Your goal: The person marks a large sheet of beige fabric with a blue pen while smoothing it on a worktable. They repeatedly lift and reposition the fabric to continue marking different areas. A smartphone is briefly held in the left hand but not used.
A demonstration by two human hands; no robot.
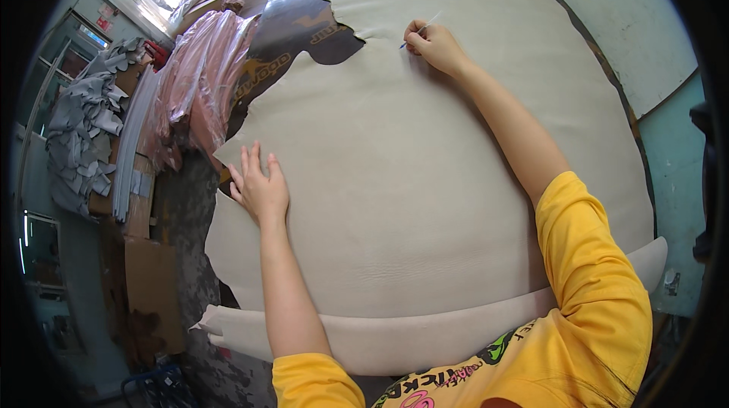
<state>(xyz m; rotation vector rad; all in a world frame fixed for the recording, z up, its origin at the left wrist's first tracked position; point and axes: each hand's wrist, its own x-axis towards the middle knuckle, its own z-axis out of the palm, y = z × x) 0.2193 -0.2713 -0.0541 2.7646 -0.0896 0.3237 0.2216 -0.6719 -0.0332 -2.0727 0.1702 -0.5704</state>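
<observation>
A large beige leather hide [395, 180] lies spread over a dark table, its left edge ragged with notches. My left hand [260, 188] rests flat on the hide near that edge, fingers apart. Farther off, my right hand [431, 45] holds a thin pen [427, 25] between thumb and fingers. Its blue tip comes down at or just above the leather; I cannot tell whether it touches. Along the near side, the hide hangs in a rolled fold [425, 336] against my body.
Dark printed table surface [304, 36] shows beyond the hide's notched edge. At the left are pink plastic-wrapped material [205, 81], a heap of grey leather scraps [87, 127] and a cardboard box [154, 294]. A white board [615, 13] stands along the right side.
</observation>
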